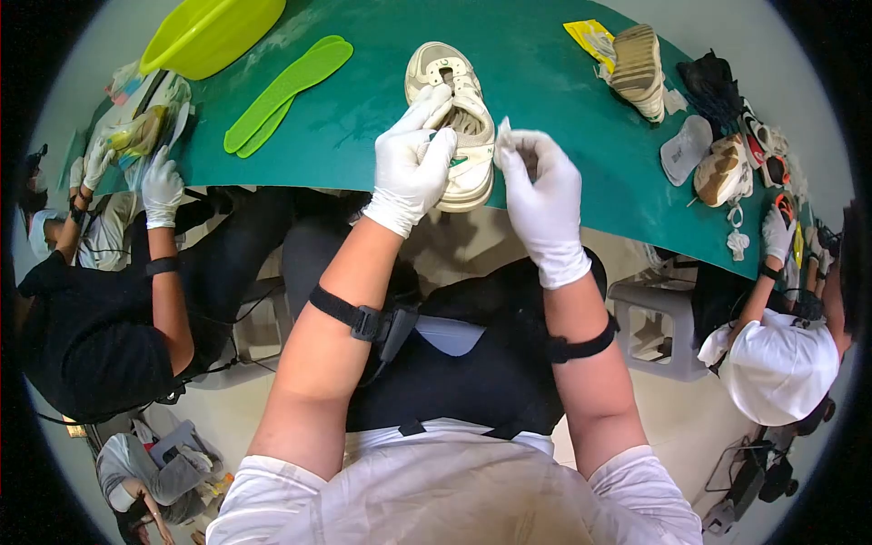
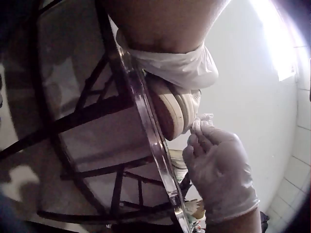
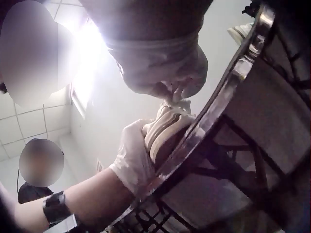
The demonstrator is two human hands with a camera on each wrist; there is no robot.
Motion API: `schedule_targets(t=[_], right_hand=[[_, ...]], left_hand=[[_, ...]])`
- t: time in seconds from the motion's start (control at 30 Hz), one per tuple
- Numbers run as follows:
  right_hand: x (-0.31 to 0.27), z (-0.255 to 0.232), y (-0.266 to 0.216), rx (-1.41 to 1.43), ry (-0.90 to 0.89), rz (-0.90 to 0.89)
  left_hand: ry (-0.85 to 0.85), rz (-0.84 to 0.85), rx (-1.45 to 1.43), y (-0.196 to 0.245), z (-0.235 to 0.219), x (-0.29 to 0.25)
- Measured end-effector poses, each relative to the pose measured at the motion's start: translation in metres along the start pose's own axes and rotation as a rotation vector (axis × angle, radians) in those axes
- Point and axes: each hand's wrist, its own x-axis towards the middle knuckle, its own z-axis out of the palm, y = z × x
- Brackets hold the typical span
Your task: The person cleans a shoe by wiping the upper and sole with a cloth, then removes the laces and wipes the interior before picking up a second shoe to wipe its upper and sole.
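A white and beige sneaker (image 1: 468,182) rests on the green table, heel at the near edge and toe pointing away. My gloved left hand (image 1: 413,168) holds it from the left, fingers over the laces and opening, thumb by the collar. In the right wrist view the left hand (image 3: 133,155) wraps the side of the sneaker (image 3: 167,131). Just right of the heel, my gloved right hand (image 1: 548,186) pinches a small crumpled white wad (image 1: 505,134) between thumb and fingers. The left wrist view shows this right hand (image 2: 218,170) close beside the shoe's sole edge (image 2: 167,114).
Two green insoles (image 1: 289,95) and a lime-green basin (image 1: 211,36) are at the left of the table (image 1: 381,54). Toward the right lie another shoe (image 1: 639,71), a yellow packet (image 1: 595,41), a grey insole (image 1: 686,150) and a brown-white shoe (image 1: 724,170). People sit on both sides.
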Motion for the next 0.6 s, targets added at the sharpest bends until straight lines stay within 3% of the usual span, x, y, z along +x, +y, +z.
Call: schedule_targets(t=[0.2,0.3,0.47,0.6], right_hand=[[0.032,0.004,-0.012,-0.064,-0.112,-0.092],[0.021,0.013,-0.004,-0.162,-0.035,-0.263],[-0.008,0.008,0.0,-0.267,0.017,-0.259],[-0.04,0.001,-0.01,-0.184,-0.054,-0.163]], left_hand=[[0.001,0.044,-0.003,-0.003,-0.001,-0.001],[0.038,0.044,-0.019,0.002,0.002,-0.001],[0.023,0.062,0.033,0.001,0.0,0.001],[0.013,0.018,0.012,0.002,0.0,0.002]])
